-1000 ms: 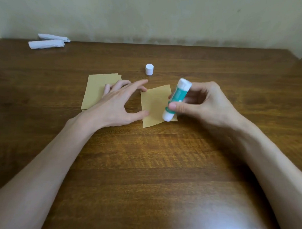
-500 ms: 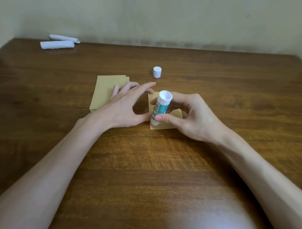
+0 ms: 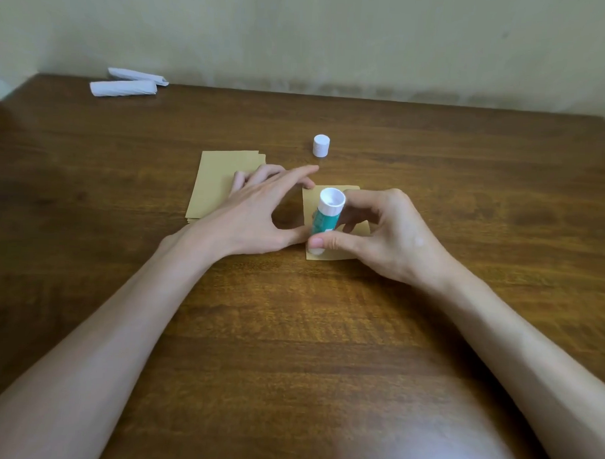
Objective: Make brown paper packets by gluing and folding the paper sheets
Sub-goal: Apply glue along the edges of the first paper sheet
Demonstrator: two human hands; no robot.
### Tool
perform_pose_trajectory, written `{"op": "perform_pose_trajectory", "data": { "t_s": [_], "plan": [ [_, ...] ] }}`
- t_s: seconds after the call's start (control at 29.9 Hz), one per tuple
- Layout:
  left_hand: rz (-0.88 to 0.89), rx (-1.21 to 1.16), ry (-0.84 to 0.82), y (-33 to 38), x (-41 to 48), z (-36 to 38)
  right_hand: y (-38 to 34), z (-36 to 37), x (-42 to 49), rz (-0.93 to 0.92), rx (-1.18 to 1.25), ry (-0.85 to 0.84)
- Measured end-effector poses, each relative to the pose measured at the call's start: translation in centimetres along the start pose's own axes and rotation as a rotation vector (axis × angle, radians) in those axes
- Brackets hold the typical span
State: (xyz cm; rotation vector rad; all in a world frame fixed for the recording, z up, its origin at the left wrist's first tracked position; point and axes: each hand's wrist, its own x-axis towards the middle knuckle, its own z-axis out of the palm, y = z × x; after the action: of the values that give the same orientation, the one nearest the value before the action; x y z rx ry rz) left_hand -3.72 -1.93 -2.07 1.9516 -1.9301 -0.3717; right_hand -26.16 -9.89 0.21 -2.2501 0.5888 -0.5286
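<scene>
A small brown paper sheet point(image 3: 310, 202) lies on the wooden table point(image 3: 290, 332) in the middle. My right hand point(image 3: 383, 235) grips a green and white glue stick point(image 3: 325, 220), held nearly upright with its lower end pressed on the sheet's near left corner. My left hand point(image 3: 257, 214) lies spread out, its thumb and forefinger touching the sheet's left edge. A stack of brown paper sheets point(image 3: 217, 185) sits to the left, partly under my left fingers. The glue stick's white cap point(image 3: 321, 145) stands behind the sheet.
Two white rolled paper pieces point(image 3: 126, 84) lie at the table's far left corner, close to the wall. Bare wood stretches in front of my hands and to the right.
My right hand has swung the glue stick from tilted over the sheet's right edge to upright on its near left corner. My left hand keeps holding the sheet.
</scene>
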Motion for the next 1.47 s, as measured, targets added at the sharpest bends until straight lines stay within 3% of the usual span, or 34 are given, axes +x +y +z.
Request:
{"op": "perform_pose_trajectory", "data": {
  "t_s": [0.2, 0.33, 0.57, 1.04, 1.47],
  "plan": [
    [0.006, 0.019, 0.016, 0.0, 0.1, 0.1, -0.2, -1.9, -0.3, 0.129, 0.479, 0.224],
    [0.006, 0.003, 0.017, 0.2, -0.1, 0.1, 0.2, -2.0, 0.6, 0.105, 0.338, 0.302],
    [-0.004, -0.052, 0.025, 0.6, -0.2, 0.0, 1.4, -1.1, 4.1, -0.020, 0.060, 0.215],
    [-0.075, -0.091, -0.031, 1.3, -0.3, -0.7, 1.8, 0.2, 6.4, -0.016, -0.115, 0.207],
    [-0.113, -0.090, -0.038, 1.5, -0.3, -0.7, 1.9, -0.2, 6.8, -0.059, -0.153, 0.076]
  ]
}}
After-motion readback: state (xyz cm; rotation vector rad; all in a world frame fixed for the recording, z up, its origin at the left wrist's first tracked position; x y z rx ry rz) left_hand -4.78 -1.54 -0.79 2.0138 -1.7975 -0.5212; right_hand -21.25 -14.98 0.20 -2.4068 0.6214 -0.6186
